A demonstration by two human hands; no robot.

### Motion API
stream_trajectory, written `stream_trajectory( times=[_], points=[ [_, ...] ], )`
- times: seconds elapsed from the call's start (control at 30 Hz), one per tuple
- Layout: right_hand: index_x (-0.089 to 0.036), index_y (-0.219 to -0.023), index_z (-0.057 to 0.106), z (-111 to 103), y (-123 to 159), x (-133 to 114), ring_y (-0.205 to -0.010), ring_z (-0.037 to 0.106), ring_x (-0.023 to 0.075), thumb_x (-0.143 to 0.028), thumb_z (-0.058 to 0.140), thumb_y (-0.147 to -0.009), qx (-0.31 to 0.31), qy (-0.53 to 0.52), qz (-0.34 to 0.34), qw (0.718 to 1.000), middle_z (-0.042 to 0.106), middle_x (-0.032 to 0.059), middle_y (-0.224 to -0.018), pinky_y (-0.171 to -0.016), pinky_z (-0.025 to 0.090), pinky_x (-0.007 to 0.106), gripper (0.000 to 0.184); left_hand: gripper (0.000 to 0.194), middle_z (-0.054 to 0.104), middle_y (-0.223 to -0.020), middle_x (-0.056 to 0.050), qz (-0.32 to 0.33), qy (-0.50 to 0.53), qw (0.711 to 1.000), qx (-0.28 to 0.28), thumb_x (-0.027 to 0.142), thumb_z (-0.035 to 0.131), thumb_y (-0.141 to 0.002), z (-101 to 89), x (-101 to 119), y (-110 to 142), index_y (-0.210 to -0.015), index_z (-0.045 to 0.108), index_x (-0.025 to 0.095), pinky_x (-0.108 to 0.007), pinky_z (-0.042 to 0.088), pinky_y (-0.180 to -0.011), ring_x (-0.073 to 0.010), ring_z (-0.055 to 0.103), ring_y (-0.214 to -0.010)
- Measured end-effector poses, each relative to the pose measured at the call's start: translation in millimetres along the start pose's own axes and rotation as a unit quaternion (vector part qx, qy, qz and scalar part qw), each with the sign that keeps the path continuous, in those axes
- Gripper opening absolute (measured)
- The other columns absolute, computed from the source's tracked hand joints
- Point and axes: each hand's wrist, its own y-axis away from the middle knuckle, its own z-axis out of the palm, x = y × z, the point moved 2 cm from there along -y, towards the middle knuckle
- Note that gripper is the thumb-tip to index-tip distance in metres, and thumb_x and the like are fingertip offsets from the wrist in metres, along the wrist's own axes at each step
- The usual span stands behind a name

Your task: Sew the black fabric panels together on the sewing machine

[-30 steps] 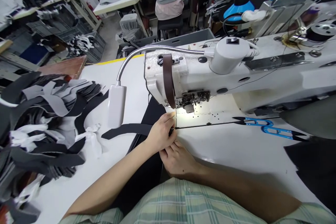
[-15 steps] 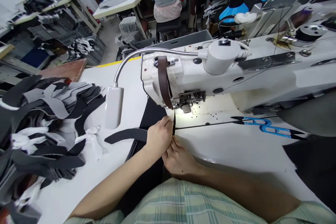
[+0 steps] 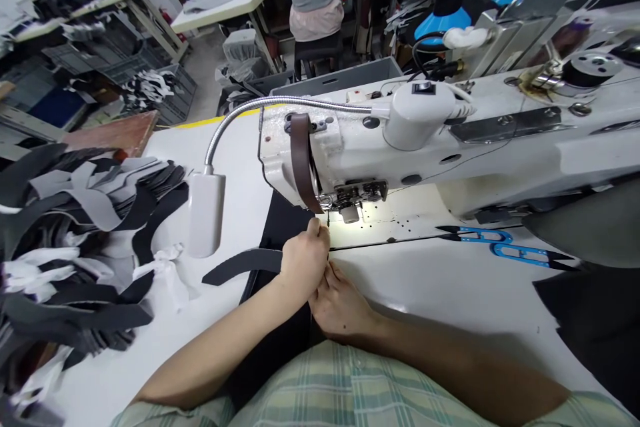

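Observation:
My left hand (image 3: 306, 256) is closed just in front of the needle area of a white sewing machine (image 3: 360, 140), its fingers pinching the edge of a black fabric piece (image 3: 280, 220). A curved dark grey strip (image 3: 240, 265) runs out to the left from under this hand. Close below it, my right hand (image 3: 340, 303) has its fingers bent together on the same black edge, nearer my body. Both hands hide the gripped edge and much of the strip. The black piece lies on the white table and extends down toward my lap.
Left of the machine lie piled grey and black strips (image 3: 100, 207), some tied with white bands. A lamp (image 3: 206, 213) hangs on a bendy neck. Blue thread snips (image 3: 480, 235) and black fabric (image 3: 595, 327) lie at right. A person (image 3: 313, 0) sits at a table beyond.
The view has shifted, so the machine appears slightly farther left and lower. Relative to it, my hands and the grey strip are a little closer to the needle area. Both grips look the same.

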Motion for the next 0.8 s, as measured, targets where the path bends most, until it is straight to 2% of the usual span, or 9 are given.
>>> stream_trajectory(
  times=[0.17, 0.33, 0.47, 0.6, 0.8],
  points=[
    [0.001, -0.098, 0.069, -1, 0, 1, -0.095, 0.064, 0.0363, -0.017, 0.051, -0.077, -0.022, -0.028, 0.003, 0.999, 0.068, 0.0283, -0.096, -0.089, 0.048, 0.051, 0.033, 0.026, 0.066, -0.105, -0.010, 0.020, 0.018, 0.999, -0.032, 0.002, 0.047, -0.079, 2.9, 0, 3, -0.095, 0.064, 0.013, -0.025, 0.044, -0.045, -0.0173, 0.066, -0.062],
    [0.004, -0.101, 0.068, -4, 1, 2, -0.100, 0.063, 0.0379, -0.017, 0.051, -0.077, -0.030, -0.020, 0.025, 0.999, 0.066, 0.0315, -0.102, -0.088, 0.048, 0.051, 0.036, 0.037, 0.058, -0.127, -0.011, 0.030, 0.022, 0.995, -0.095, 0.007, 0.047, -0.085, 3.2, -3, 6, -0.120, 0.056, 0.015, -0.025, 0.051, -0.056, -0.0165, 0.067, -0.075],
    [0.004, -0.100, 0.069, -4, 1, 7, -0.098, 0.064, 0.0376, -0.015, 0.051, -0.075, 0.001, -0.001, 0.037, 0.999, 0.066, 0.0316, -0.101, -0.088, 0.049, 0.049, 0.036, 0.032, 0.059, -0.120, -0.012, 0.016, -0.008, 0.993, -0.118, 0.009, 0.045, -0.088, -1.8, 1, 2, -0.116, 0.058, 0.013, -0.026, 0.052, -0.060, -0.0192, 0.065, -0.084],
    [0.004, -0.100, 0.069, -6, 1, 12, -0.099, 0.064, 0.0365, -0.014, 0.050, -0.074, 0.034, 0.018, 0.051, 0.998, 0.066, 0.0309, -0.102, -0.089, 0.049, 0.046, 0.036, 0.030, 0.054, -0.119, -0.015, -0.002, -0.028, 0.991, -0.131, 0.006, 0.042, -0.087, -6.9, 4, -3, -0.111, 0.059, 0.011, -0.025, 0.051, -0.058, -0.0205, 0.063, -0.088],
    [0.008, -0.104, 0.065, -9, 1, 15, -0.106, 0.060, 0.0345, -0.009, 0.045, -0.076, 0.039, 0.018, 0.061, 0.997, 0.063, 0.0322, -0.108, -0.093, 0.047, 0.045, 0.039, 0.029, 0.053, -0.111, -0.010, -0.003, -0.010, 0.988, -0.154, 0.011, 0.035, -0.092, -7.9, -4, -5, -0.113, 0.054, 0.017, -0.026, 0.050, -0.062, -0.0177, 0.064, -0.084]
  ],
)
